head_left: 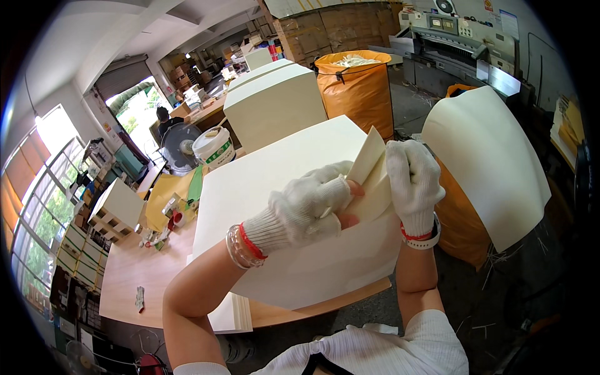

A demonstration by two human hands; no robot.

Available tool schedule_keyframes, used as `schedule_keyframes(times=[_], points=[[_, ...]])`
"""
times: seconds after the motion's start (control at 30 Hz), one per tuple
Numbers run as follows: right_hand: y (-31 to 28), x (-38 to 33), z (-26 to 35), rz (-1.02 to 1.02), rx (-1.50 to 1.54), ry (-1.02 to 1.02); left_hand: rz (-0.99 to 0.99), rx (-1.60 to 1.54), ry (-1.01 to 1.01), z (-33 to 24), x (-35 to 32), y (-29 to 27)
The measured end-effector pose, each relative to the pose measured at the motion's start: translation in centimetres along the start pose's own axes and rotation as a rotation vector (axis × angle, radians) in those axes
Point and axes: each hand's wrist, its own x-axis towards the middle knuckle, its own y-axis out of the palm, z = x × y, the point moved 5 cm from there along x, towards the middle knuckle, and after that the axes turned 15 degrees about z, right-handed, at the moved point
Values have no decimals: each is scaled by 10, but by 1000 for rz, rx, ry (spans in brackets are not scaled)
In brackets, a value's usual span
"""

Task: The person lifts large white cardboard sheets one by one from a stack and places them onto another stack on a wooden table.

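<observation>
A large cream paper sheet [275,165] lies in front of me, with its right part bent up into a fold. My left hand [312,203], in a white knitted glove with bare fingertips showing, is closed on the raised flap [367,156]. At the fold's right side, my right hand [414,181] is curled into a gloved fist against the paper edge. Its fingertips are turned away, so the exact grip there is partly hidden. Under the sheet's near left corner, a stack of paper [234,314] shows its cut edge.
Another large curved sheet [490,156] leans over an orange bag at my right. Beyond the table stand a tall paper stack [272,103], an orange sack of scraps [356,90], a white bucket [214,148] and a fan [181,147]. A person [167,120] sits far off.
</observation>
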Motion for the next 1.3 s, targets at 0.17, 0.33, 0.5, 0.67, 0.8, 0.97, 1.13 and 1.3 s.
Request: schedule_keyframes(times=[0.17, 0.33, 0.5, 0.67, 0.8, 0.97, 1.13, 1.3], points=[[-1, -1, 3, -25, -32, -43, -47, -28, -77, -2, -1, -1], [-1, -1, -1, 8, 33, 31, -77, 152, -15, -1, 2, 3], [1, 0, -2, 15, 63, 85, 78, -109, -146, 5, -2, 3], [0, -1, -4, 47, 66, 115, -32, 31, -140, -1, 0, -1], [0, -1, 1, -46, 56, 46, -49, -8, -92, 7, -1, 3], [0, 0, -3, -10, 131, 193, 25, 23, -116, 7, -1, 2], [0, 0, -5, -11, 134, 200, 16, 38, -154, -2, 0, 0], [-2, -1, -1, -5, 44, 70, 24, -26, -194, 4, 0, 1]])
